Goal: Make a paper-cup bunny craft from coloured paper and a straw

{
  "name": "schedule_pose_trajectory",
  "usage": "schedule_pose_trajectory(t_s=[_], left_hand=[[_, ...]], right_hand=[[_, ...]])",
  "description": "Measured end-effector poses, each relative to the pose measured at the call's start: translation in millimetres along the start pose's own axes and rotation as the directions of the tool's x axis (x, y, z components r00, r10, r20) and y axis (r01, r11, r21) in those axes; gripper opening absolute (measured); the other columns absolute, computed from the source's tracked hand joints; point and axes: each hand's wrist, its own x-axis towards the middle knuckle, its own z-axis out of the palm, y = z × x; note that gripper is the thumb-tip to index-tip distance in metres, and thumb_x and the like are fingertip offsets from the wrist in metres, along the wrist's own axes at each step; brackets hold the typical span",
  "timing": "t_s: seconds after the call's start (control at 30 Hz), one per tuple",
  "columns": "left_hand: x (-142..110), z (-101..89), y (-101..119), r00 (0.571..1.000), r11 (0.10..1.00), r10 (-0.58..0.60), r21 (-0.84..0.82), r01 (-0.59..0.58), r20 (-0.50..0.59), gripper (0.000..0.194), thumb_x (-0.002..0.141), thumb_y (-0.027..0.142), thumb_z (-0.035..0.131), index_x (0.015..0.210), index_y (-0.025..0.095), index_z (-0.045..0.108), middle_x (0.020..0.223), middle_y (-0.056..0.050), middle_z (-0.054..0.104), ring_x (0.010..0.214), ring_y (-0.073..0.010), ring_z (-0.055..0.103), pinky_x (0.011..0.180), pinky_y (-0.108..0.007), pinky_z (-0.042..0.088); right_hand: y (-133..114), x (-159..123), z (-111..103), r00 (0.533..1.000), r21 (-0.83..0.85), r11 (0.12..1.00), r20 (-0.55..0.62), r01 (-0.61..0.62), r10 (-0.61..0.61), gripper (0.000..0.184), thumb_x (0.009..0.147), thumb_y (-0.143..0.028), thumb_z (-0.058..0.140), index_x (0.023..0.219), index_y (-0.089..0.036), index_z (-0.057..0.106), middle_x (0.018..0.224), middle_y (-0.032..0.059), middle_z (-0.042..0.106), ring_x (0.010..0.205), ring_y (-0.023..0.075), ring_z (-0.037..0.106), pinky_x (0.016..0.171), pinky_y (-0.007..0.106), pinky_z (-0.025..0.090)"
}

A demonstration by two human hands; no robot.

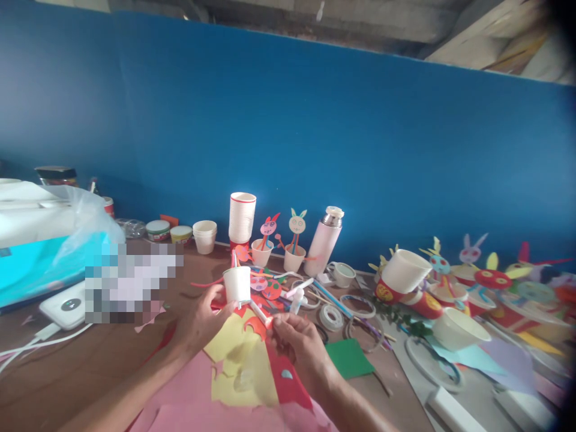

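Observation:
A small white paper cup [237,284] is gripped in my left hand [207,317], its fingers wrapped round the side and thumb near the base. Reddish strips stick up behind its rim. My right hand [294,339] pinches a slim white stick-like tube [260,314] with an orange-red end; its exact kind is unclear. The tube's far end points toward the cup's base. Beneath the hands lie cut sheets of yellow paper [243,360], red paper [288,384] and pink paper [184,399]. Behind the cup are red paper cutouts [272,289] with drawn faces.
A tall cup stack [242,219], paper-figure cups [294,257] and a pink thermos [323,243] line the blue partition [288,132]. Tape rolls [331,318], green paper [348,358] and more decorated cups [450,291] lie right. A power bank [65,305] and plastic bag [90,213] sit left.

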Motion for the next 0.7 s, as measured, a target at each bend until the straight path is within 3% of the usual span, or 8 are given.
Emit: schedule_pose_trajectory(t_s=[0.1, 0.17, 0.3, 0.57, 0.63, 0.7], left_hand=[[3.5, 1.7, -6.4, 1.0, 1.0, -0.002, -0.015, 0.002, 0.0, 0.03, 0.07, 0.04, 0.05, 0.095, 0.023, 0.055, 0.089, -0.001, 0.068, 0.075, -0.0178, 0.065, 0.063, -0.023, 0.045], [6.2, 3.5, -12.2, 0.997, 1.0, 0.027, 0.0, -0.027, -0.074, 0.029, 0.071, 0.04, 0.048, 0.093, 0.023, 0.055, 0.094, -0.002, 0.067, 0.081, -0.0181, 0.063, 0.066, -0.024, 0.045], [8.6, 4.9, -18.9, 0.987, 0.993, 0.101, 0.066, -0.093, -0.122, 0.028, 0.073, 0.043, 0.045, 0.091, 0.025, 0.056, 0.088, -0.001, 0.067, 0.082, -0.0178, 0.062, 0.066, -0.023, 0.045], [-8.1, -7.5, 2.9, 0.98, 0.987, 0.153, 0.073, -0.144, -0.126, 0.024, 0.076, 0.039, 0.042, 0.082, 0.023, 0.059, 0.075, 0.001, 0.065, 0.063, -0.0141, 0.059, 0.056, -0.019, 0.042], [-15.5, -7.8, 8.3, 0.98, 0.984, 0.177, 0.009, -0.177, -0.089, 0.025, 0.076, 0.039, 0.042, 0.08, 0.022, 0.06, 0.068, 0.001, 0.064, 0.059, -0.0142, 0.058, 0.055, -0.02, 0.043], [-23.4, -5.3, 12.1, 0.985, 0.977, 0.174, -0.13, -0.17, 0.015, 0.029, 0.077, 0.042, 0.042, 0.08, 0.021, 0.061, 0.067, 0.0, 0.063, 0.058, -0.0146, 0.057, 0.052, -0.02, 0.042]], right_hand=[[-1.3, -0.6, 1.3, 1.0, -0.003, 1.0, -0.005, 0.008, -0.008, 0.027, 0.072, -0.039, 0.065, 0.068, -0.013, 0.062, 0.059, 0.0007, 0.058, 0.046, 0.0058, 0.04, 0.048, 0.018, 0.029], [-2.1, -1.0, 2.3, 1.0, -0.006, 1.0, -0.01, 0.015, -0.015, 0.028, 0.071, -0.04, 0.065, 0.067, -0.013, 0.061, 0.059, 0.0009, 0.058, 0.046, 0.0062, 0.041, 0.047, 0.018, 0.03], [-2.6, -1.5, 3.9, 1.0, 0.009, 1.0, -0.014, 0.019, -0.019, 0.029, 0.069, -0.041, 0.067, 0.067, -0.013, 0.06, 0.061, 0.0012, 0.059, 0.046, 0.0065, 0.043, 0.047, 0.019, 0.031], [-1.6, -0.8, 4.9, 0.999, -0.006, 1.0, -0.031, 0.018, -0.018, 0.026, 0.069, -0.038, 0.067, 0.066, -0.013, 0.061, 0.06, 0.0012, 0.061, 0.046, 0.0059, 0.044, 0.047, 0.018, 0.031], [-2.4, -0.8, 6.5, 0.998, -0.039, 0.999, -0.049, 0.03, -0.032, 0.025, 0.068, -0.036, 0.068, 0.065, -0.012, 0.061, 0.057, 0.001, 0.06, 0.045, 0.0059, 0.043, 0.047, 0.018, 0.032], [-2.7, -0.8, 8.0, 0.996, -0.079, 0.995, -0.06, 0.054, -0.059, 0.023, 0.067, -0.034, 0.068, 0.065, -0.012, 0.062, 0.056, 0.0008, 0.06, 0.045, 0.0067, 0.045, 0.046, 0.019, 0.033]])
